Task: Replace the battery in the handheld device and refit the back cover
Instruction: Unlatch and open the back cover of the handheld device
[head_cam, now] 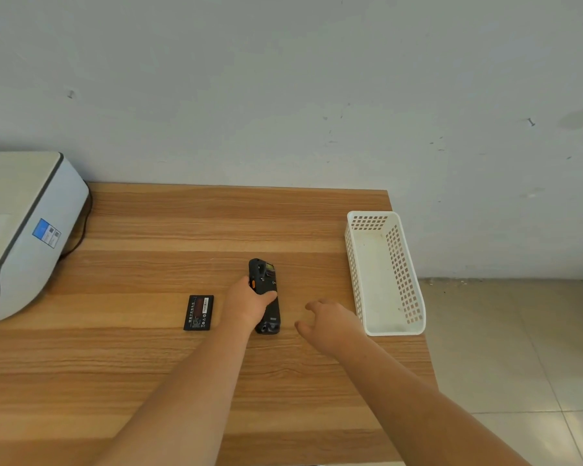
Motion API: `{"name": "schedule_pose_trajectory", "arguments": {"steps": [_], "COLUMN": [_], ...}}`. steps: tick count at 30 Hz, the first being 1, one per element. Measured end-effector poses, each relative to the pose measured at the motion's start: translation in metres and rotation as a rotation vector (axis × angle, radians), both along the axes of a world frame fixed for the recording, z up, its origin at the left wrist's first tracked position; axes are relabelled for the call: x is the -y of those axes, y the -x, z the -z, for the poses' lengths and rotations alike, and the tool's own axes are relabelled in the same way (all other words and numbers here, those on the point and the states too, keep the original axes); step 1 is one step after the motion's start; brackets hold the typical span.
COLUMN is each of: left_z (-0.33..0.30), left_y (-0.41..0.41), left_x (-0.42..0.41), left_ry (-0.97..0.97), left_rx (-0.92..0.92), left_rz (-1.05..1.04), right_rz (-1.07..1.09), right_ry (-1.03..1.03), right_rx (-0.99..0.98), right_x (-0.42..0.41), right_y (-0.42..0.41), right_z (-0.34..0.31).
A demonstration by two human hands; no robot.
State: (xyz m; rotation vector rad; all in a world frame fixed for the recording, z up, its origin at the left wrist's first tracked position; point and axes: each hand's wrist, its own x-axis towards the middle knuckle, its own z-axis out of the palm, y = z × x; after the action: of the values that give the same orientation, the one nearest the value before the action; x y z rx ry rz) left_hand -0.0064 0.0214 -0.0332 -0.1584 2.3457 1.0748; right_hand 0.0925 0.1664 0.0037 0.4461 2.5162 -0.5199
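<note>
A pale, scuffed wall (pixel 283 79) stands behind a wooden table (pixel 148 364) with a strong streaky grain, and tiled floor (pixel 519 348) shows past the table's right edge. At the far left of the table sits a big white printer (pixel 24 230) with a dark trim line and a blue sticker on its side, a black cable trailing behind it. Along the right edge lies a long white plastic basket (pixel 414 326) with perforated walls.

Two bare forearms reach in from the near side. The left hand (pixel 246 304) is wrapped around the middle of the black handheld device (pixel 265 280), which lies lengthwise on the table — an orange side button shows just by the thumb, and the device's near end pokes out below the palm. The right hand (pixel 330 322) hovers just right of the device, loosely spread and holding nothing, close beside the basket's near corner.

Left of the device, apart from the hand, a flat black battery (pixel 199 313) lies label up on the table.
</note>
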Motion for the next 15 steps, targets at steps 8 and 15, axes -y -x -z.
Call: {"name": "schedule_pose_trajectory", "arguments": {"steps": [8,15], "left_z": [0.009,0.015], "left_y": [-0.001,-0.005], "left_x": [-0.010,-0.024], "left_ry": [0.327,0.396], "left_rx": [-0.127,-0.067], "left_rz": [0.150,0.103], "right_rz": [0.004,0.000], "right_ry": [0.003,-0.013], "right_rx": [-0.005,-0.004], "right_x": [-0.004,-0.009], "right_y": [0.001,0.000], "right_z": [0.003,0.005]}}
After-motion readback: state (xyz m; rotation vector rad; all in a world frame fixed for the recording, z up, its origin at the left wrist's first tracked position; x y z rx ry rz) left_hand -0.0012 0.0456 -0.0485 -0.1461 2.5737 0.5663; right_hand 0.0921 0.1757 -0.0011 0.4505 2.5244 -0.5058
